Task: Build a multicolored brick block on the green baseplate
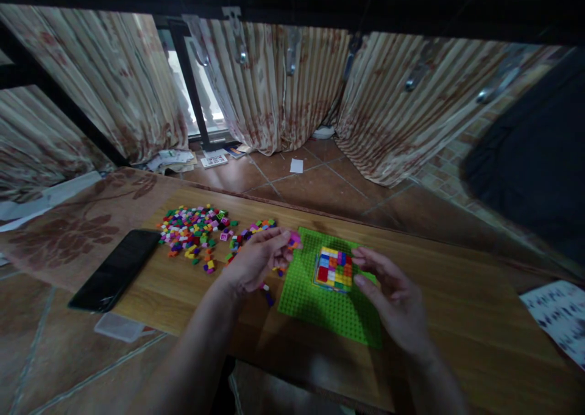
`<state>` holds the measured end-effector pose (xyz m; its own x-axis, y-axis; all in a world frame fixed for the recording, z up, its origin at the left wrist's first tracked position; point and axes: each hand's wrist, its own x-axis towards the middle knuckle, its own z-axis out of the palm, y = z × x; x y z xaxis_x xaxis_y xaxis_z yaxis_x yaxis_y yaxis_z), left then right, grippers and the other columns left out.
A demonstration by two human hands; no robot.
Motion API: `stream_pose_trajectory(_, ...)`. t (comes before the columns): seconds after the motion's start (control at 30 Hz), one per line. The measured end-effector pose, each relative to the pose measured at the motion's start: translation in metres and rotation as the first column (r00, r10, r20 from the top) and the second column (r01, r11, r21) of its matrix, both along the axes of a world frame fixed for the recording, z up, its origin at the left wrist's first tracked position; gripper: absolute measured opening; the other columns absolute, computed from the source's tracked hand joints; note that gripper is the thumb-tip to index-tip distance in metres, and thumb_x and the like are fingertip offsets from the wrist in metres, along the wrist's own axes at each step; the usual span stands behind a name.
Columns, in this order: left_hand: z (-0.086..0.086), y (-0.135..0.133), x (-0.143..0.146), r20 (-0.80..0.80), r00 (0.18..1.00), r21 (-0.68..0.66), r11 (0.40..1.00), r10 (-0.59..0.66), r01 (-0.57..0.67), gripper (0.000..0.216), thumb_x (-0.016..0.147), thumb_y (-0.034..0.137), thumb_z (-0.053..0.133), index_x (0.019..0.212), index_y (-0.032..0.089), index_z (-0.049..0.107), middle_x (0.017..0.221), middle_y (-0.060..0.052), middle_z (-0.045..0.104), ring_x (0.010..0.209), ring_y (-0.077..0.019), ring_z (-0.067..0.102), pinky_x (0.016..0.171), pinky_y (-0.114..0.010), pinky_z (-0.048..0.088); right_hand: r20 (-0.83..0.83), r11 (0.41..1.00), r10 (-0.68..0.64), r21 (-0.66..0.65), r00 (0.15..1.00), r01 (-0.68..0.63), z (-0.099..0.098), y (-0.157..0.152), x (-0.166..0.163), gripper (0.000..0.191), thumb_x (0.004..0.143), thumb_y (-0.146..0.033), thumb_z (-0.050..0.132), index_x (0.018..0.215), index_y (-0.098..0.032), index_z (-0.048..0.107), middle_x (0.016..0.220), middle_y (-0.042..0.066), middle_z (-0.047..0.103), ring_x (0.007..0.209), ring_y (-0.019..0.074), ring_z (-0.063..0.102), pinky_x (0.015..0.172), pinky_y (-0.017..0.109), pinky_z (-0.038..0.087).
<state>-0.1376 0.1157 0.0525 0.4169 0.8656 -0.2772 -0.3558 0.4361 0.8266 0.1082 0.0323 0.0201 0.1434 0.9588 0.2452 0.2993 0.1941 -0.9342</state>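
Note:
My left hand (262, 256) is closed in a pinch on a few small toy bricks (294, 240), purple and orange, above the left edge of a green baseplate (331, 314). On the baseplate stands a square block of many-coloured toy bricks (335, 269), several layers high. My right hand (388, 290) is at the right side of this block, thumb and fingers apart, with nothing seen between them. Whether its fingertips touch the block I cannot tell. Part of the baseplate's right side is hidden under my right hand.
A heap of loose bricks (192, 226) lies on the wooden table (457, 299) at the left, with more behind my left hand. A black phone or tablet (116, 269) lies at the table's left end. A clear plastic lid or tray (119, 328) is by the near left edge.

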Motion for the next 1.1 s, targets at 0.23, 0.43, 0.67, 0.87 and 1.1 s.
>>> stream_pose_trajectory(0.23,-0.001,-0.014,0.017,0.098,0.987,-0.102,0.985,-0.130,0.140,0.032,0.077,0.041,0.078,0.085,0.013,0.066,0.068,-0.001,0.066,0.054,-0.0064,0.059,0.050,-0.016,0.043,0.035,0.991,-0.057,0.121,0.998,0.052,0.006,-0.003,-0.021,0.035,0.086,-0.031,0.070,0.121,-0.032,0.067,0.113,0.005,0.070,0.099,0.0207,0.065,0.091,0.041,0.054)
stream_pose_trajectory(0.43,-0.005,-0.018,0.025,-0.032,0.953,0.047,0.952,-0.302,0.303,0.037,0.072,0.042,0.082,0.088,0.012,0.067,0.068,0.002,0.064,0.053,-0.0055,0.057,0.052,-0.017,0.044,0.212,0.981,0.068,0.166,0.975,-0.105,0.018,-0.007,-0.037,0.038,0.088,-0.029,0.069,0.125,-0.035,0.065,0.120,0.004,0.068,0.109,0.0224,0.065,0.094,0.042,0.054)
stream_pose_trajectory(0.67,-0.002,-0.020,0.026,-0.093,0.906,0.083,0.904,-0.412,0.419,0.035,0.072,0.038,0.083,0.090,0.013,0.068,0.069,0.000,0.067,0.056,-0.0070,0.061,0.056,-0.019,0.048,0.243,0.974,0.096,0.178,0.965,-0.141,0.016,-0.009,-0.039,0.018,0.090,-0.025,0.066,0.106,-0.032,0.072,0.100,0.002,0.072,0.091,0.0179,0.069,0.081,0.032,0.058)
stream_pose_trajectory(0.87,0.000,-0.025,0.027,-0.026,0.919,0.006,0.919,-0.394,0.395,0.035,0.067,0.035,0.086,0.087,0.012,0.070,0.071,-0.003,0.072,0.062,-0.0098,0.067,0.060,-0.020,0.053,0.298,0.976,0.039,0.192,0.954,-0.100,0.017,-0.012,-0.042,0.010,0.090,-0.028,0.066,0.098,-0.031,0.072,0.093,0.001,0.072,0.082,0.0175,0.070,0.074,0.030,0.058)
stream_pose_trajectory(1.1,-0.001,-0.029,0.032,0.064,0.957,-0.113,0.951,-0.284,0.289,0.033,0.059,0.033,0.090,0.074,0.010,0.072,0.066,-0.005,0.073,0.059,-0.0105,0.068,0.058,-0.019,0.052,0.175,0.976,-0.097,0.209,0.980,0.059,0.011,-0.014,-0.048,0.007,0.087,-0.028,0.070,0.093,-0.031,0.073,0.091,0.000,0.072,0.083,0.0175,0.069,0.074,0.030,0.058)
